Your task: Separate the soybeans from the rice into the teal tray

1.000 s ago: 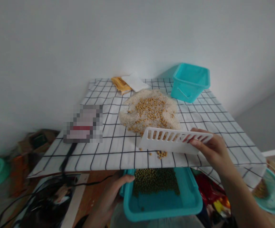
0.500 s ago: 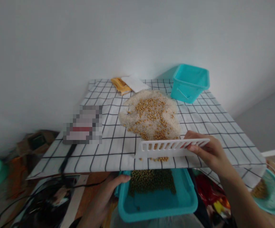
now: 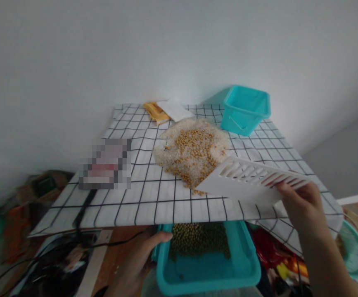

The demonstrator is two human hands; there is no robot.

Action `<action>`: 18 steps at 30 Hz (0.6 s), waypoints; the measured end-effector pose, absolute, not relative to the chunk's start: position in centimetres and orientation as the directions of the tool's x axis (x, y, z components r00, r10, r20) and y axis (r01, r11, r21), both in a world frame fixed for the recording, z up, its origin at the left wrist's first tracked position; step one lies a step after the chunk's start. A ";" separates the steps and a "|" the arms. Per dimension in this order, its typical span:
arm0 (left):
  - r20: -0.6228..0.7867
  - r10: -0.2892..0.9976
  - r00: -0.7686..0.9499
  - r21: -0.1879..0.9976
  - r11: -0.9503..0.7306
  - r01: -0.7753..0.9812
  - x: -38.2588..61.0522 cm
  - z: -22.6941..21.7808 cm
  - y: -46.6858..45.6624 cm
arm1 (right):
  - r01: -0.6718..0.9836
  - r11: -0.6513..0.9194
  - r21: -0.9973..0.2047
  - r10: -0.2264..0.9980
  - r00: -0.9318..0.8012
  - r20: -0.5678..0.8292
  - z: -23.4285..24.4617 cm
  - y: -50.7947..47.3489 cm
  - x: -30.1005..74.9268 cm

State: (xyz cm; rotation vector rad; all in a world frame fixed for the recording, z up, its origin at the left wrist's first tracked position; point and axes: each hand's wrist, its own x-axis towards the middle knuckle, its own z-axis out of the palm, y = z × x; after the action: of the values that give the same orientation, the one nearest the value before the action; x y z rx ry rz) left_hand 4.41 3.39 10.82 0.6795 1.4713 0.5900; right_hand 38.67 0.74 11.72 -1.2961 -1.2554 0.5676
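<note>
My right hand (image 3: 302, 206) grips a white slotted plastic panel (image 3: 253, 181) by its right end and holds it tilted over the checked tablecloth (image 3: 148, 194), its near-left corner by a heap of rice mixed with soybeans (image 3: 193, 148). Below the table's front edge, my left hand (image 3: 143, 258) holds the left rim of a turquoise bin (image 3: 209, 272) that has a layer of beans (image 3: 199, 239) in it.
A second turquoise bin (image 3: 245, 109) stands at the back right of the table. An orange packet (image 3: 154, 111) and a white sheet (image 3: 175, 110) lie at the back. Cables (image 3: 73, 239) and clutter lie at the lower left; round green basins (image 3: 355, 251) sit at both sides.
The white panel has lifted off the front edge and swung right and upward, now tilted beside the heap. The loose beans at the edge are gone. The bin below stays held.
</note>
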 end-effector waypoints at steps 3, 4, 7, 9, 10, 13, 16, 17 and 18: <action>-0.687 0.724 0.056 0.726 0.687 0.023 4.5 10.6 3.3 | 0.296 0.231 -0.927 0.869 0.367 0.334 11.2 0.2 39.8; -0.687 0.724 0.065 0.726 0.687 0.022 4.5 10.5 3.2 | 0.298 0.223 -0.928 0.867 0.374 0.329 11.1 0.1 40.0; -0.694 0.714 0.094 0.719 0.695 0.025 4.4 10.1 3.2 | 0.320 0.210 -0.924 0.871 0.368 0.325 11.3 0.1 40.0; -0.689 0.715 0.120 0.721 0.692 0.018 4.2 9.6 3.1 | 0.331 0.218 -0.918 0.877 0.347 0.333 11.6 0.4 39.7; -0.690 0.712 0.129 0.719 0.695 0.014 4.1 9.3 3.1 | 0.336 0.227 -0.914 0.872 0.347 0.345 11.7 0.6 39.6; -0.710 0.693 0.125 0.700 0.714 0.023 3.9 8.5 3.0 | 0.366 0.248 -0.897 0.841 0.378 0.387 11.9 1.3 39.2; -0.722 0.680 0.126 0.686 0.727 0.006 4.0 8.5 2.9 | 0.382 0.247 -0.891 0.853 0.350 0.387 11.8 1.6 39.0; -0.721 0.679 0.138 0.684 0.729 -0.009 4.1 8.7 2.9 | 0.383 0.250 -0.889 0.867 0.320 0.382 11.8 1.6 39.0; -0.719 0.677 0.155 0.682 0.730 -0.026 4.2 9.0 3.0 | 0.386 0.255 -0.886 0.882 0.282 0.377 11.8 1.5 38.9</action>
State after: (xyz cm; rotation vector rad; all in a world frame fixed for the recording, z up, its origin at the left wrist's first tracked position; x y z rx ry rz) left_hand 4.20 2.97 8.96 0.6013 1.3340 0.5497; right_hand 38.92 1.52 11.78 -1.3395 -1.3114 0.5179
